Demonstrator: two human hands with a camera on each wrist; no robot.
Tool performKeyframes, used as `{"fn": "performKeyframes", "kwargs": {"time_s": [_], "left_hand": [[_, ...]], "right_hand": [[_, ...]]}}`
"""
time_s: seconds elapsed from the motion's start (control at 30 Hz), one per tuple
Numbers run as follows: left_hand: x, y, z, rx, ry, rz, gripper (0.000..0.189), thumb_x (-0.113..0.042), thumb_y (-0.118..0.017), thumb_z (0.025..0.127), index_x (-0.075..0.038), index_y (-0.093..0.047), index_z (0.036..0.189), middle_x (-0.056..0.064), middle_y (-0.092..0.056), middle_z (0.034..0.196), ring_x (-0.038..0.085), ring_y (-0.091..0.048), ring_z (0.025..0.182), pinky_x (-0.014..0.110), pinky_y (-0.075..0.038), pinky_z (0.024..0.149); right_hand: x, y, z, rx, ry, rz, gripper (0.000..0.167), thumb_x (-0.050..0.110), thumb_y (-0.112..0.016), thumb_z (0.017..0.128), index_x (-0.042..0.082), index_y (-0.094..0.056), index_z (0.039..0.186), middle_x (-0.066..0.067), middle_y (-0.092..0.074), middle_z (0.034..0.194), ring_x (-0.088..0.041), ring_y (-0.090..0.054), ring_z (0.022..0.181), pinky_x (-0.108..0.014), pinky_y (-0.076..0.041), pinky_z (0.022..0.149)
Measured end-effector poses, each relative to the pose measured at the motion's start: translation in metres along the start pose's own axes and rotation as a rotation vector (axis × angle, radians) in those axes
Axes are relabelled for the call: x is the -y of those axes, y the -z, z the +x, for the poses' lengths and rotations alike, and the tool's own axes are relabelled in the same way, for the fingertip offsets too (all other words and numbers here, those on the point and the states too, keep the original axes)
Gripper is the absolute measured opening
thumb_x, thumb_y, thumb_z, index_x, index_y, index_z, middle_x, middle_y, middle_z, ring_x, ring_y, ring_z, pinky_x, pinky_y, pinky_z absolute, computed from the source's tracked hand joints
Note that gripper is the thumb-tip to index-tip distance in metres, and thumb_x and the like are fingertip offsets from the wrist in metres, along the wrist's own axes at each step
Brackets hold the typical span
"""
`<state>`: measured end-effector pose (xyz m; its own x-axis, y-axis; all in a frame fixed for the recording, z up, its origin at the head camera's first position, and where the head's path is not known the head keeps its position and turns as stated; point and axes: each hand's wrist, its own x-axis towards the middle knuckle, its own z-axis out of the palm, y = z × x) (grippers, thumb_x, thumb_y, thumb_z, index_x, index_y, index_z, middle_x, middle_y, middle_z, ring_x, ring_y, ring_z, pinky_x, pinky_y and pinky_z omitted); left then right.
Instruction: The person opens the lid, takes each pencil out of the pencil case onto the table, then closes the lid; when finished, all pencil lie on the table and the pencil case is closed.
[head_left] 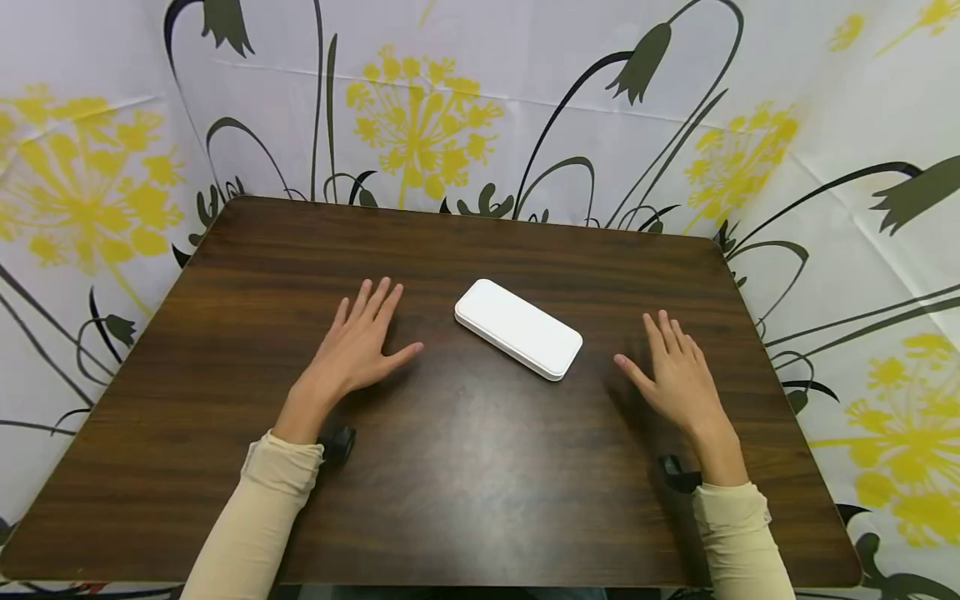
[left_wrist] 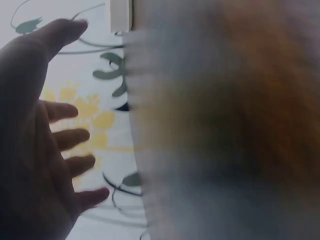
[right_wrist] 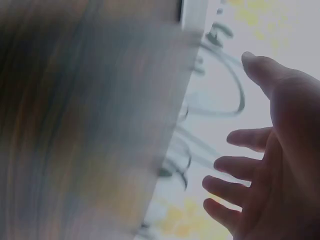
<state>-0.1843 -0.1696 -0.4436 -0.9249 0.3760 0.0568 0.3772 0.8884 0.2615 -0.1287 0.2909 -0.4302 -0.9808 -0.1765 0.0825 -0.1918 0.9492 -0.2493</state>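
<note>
A white oblong case with rounded corners (head_left: 519, 327) lies slanted on the brown wooden table (head_left: 480, 500), between the two hands. To its left, my left hand (head_left: 358, 343) has its fingers spread and thumb out toward the case, holding nothing. My right hand (head_left: 678, 375) is on the other side, fingers extended and thumb pointing at the case, a gap between them. In the left wrist view the case's end (left_wrist: 120, 15) shows at the top edge, beyond the thumb. The right wrist view has a pale strip of the case (right_wrist: 194, 14) at its top.
A white cloth printed with yellow and grey-green flowers (head_left: 465, 108) hangs behind the table and along both sides. Dark wrist cameras sit under the left wrist (head_left: 339, 446) and the right wrist (head_left: 678, 475), below cream sleeves.
</note>
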Motion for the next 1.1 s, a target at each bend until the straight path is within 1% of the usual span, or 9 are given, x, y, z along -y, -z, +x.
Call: {"fn": "performKeyframes", "kwargs": {"time_s": [0.1, 0.2, 0.27, 0.37, 0.47, 0.6, 0.73, 0.9, 1.1], "left_hand": [[-0.005, -0.004, 0.024, 0.045, -0.120, -0.052, 0.100, -0.064, -0.058, 0.089, -0.009, -0.011, 0.158, 0.012, -0.009, 0.162, 0.029, -0.003, 0.148, 0.056, -0.013, 0.113], [-0.012, -0.006, 0.060, 0.107, -0.250, -0.150, 0.103, -0.054, -0.070, 0.086, -0.006, -0.013, 0.157, 0.013, -0.014, 0.162, 0.028, -0.009, 0.147, 0.051, -0.017, 0.114], [-0.016, -0.009, 0.082, 0.160, -0.313, -0.210, 0.106, -0.047, -0.077, 0.082, -0.004, -0.015, 0.157, 0.013, -0.016, 0.161, 0.027, -0.011, 0.147, 0.049, -0.018, 0.114], [-0.022, -0.015, 0.109, 0.248, -0.375, -0.260, 0.107, -0.040, -0.083, 0.078, 0.000, -0.019, 0.155, 0.016, -0.018, 0.160, 0.028, -0.013, 0.147, 0.046, -0.020, 0.114], [-0.026, -0.020, 0.124, 0.310, -0.407, -0.264, 0.102, -0.035, -0.084, 0.078, 0.001, -0.026, 0.153, 0.020, -0.023, 0.157, 0.031, -0.019, 0.145, 0.044, -0.024, 0.113], [-0.031, -0.018, 0.137, 0.319, -0.418, -0.238, 0.093, -0.029, -0.085, 0.076, 0.000, -0.035, 0.150, 0.021, -0.032, 0.154, 0.033, -0.030, 0.141, 0.044, -0.030, 0.109], [-0.031, -0.015, 0.141, 0.310, -0.427, -0.240, 0.092, -0.027, -0.088, 0.073, -0.002, -0.040, 0.147, 0.018, -0.041, 0.149, 0.033, -0.038, 0.136, 0.043, -0.031, 0.109], [-0.027, -0.017, 0.144, 0.293, -0.451, -0.312, 0.091, -0.025, -0.091, 0.069, -0.003, -0.044, 0.144, 0.014, -0.048, 0.142, 0.028, -0.047, 0.125, 0.041, -0.036, 0.103], [-0.019, -0.027, 0.148, 0.271, -0.454, -0.404, 0.093, -0.024, -0.093, 0.065, -0.004, -0.047, 0.143, 0.011, -0.051, 0.139, 0.024, -0.049, 0.121, 0.040, -0.038, 0.101]], "right_hand": [[0.021, -0.010, 0.007, 0.001, 0.068, 0.017, 0.088, 0.058, -0.053, 0.095, 0.003, -0.020, 0.156, -0.021, -0.017, 0.159, -0.038, -0.017, 0.144, -0.057, -0.017, 0.112], [0.046, -0.025, 0.024, 0.020, 0.167, 0.030, 0.092, 0.059, -0.060, 0.091, 0.000, -0.028, 0.153, -0.023, -0.027, 0.155, -0.037, -0.026, 0.142, -0.055, -0.024, 0.110], [0.059, -0.035, 0.034, 0.045, 0.219, 0.023, 0.094, 0.058, -0.066, 0.087, -0.002, -0.031, 0.151, -0.023, -0.034, 0.152, -0.037, -0.033, 0.138, -0.053, -0.029, 0.108], [0.071, -0.046, 0.045, 0.069, 0.231, 0.001, 0.096, 0.055, -0.072, 0.082, -0.002, -0.034, 0.149, -0.022, -0.043, 0.145, -0.037, -0.042, 0.129, -0.051, -0.036, 0.103], [0.074, -0.051, 0.050, 0.073, 0.195, -0.018, 0.095, 0.051, -0.077, 0.078, -0.001, -0.038, 0.147, -0.020, -0.048, 0.137, -0.035, -0.047, 0.119, -0.050, -0.043, 0.095], [0.072, -0.048, 0.054, 0.058, 0.169, -0.015, 0.094, 0.049, -0.080, 0.074, 0.000, -0.042, 0.144, -0.019, -0.050, 0.131, -0.033, -0.049, 0.114, -0.049, -0.048, 0.086], [0.072, -0.047, 0.054, 0.019, 0.163, 0.012, 0.092, 0.049, -0.082, 0.069, 0.002, -0.048, 0.140, -0.018, -0.053, 0.126, -0.032, -0.051, 0.109, -0.050, -0.051, 0.077], [0.072, -0.051, 0.053, -0.048, 0.156, 0.042, 0.091, 0.048, -0.083, 0.064, 0.001, -0.052, 0.136, -0.017, -0.055, 0.120, -0.031, -0.052, 0.105, -0.048, -0.051, 0.073], [0.070, -0.056, 0.054, -0.066, 0.165, 0.057, 0.090, 0.046, -0.084, 0.063, 0.001, -0.053, 0.134, -0.016, -0.056, 0.116, -0.030, -0.052, 0.103, -0.047, -0.052, 0.072]]}}
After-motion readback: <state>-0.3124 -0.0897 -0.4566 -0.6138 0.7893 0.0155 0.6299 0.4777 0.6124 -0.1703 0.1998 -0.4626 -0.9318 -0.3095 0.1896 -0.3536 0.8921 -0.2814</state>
